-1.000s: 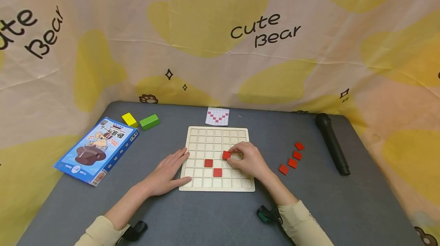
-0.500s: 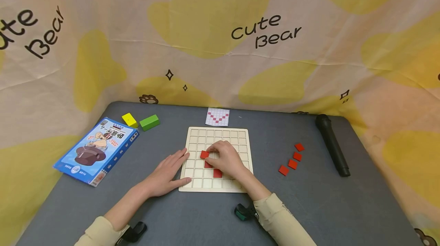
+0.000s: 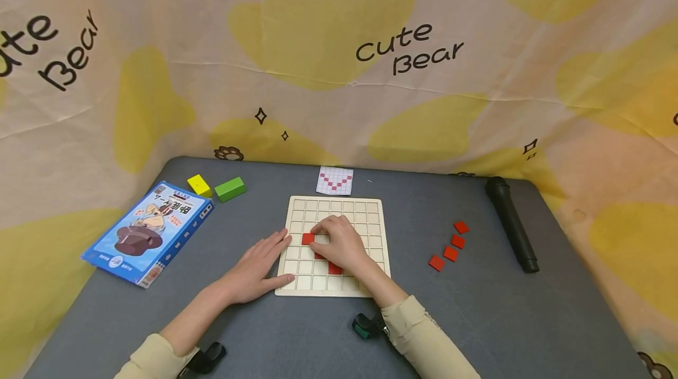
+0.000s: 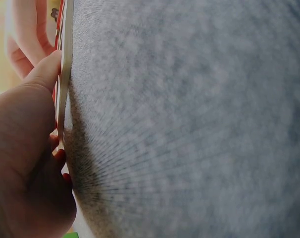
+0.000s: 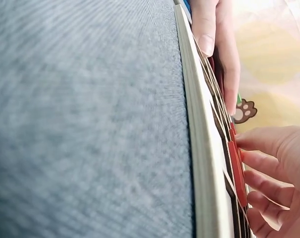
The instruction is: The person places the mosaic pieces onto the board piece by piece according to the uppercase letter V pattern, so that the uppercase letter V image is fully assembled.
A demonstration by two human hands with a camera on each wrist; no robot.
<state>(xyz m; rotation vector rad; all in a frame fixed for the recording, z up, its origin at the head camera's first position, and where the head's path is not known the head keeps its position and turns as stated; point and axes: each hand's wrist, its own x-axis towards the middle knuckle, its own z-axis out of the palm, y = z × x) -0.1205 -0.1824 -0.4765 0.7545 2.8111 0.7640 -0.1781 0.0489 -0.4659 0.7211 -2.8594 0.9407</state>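
A pale wooden grid board lies on the table in the head view. My left hand rests along its left edge, fingers straight and thumb over the lower part; in the left wrist view the thumb touches the board's edge. My right hand is over the board, its thumb and index finger pinching the right side of a square red tile at a cell near the left edge. Two more red tiles, one partly covered and one lower, lie in cells diagonally below it, under my right hand.
Several loose red tiles lie right of the board, with a black microphone beyond. A pattern card sits behind the board. Back left are a blue box, a yellow block and a green block.
My right hand has carried the red tile leftward across the board, from right of the other two tiles to a cell up and left of them. My left hand has stayed in place.
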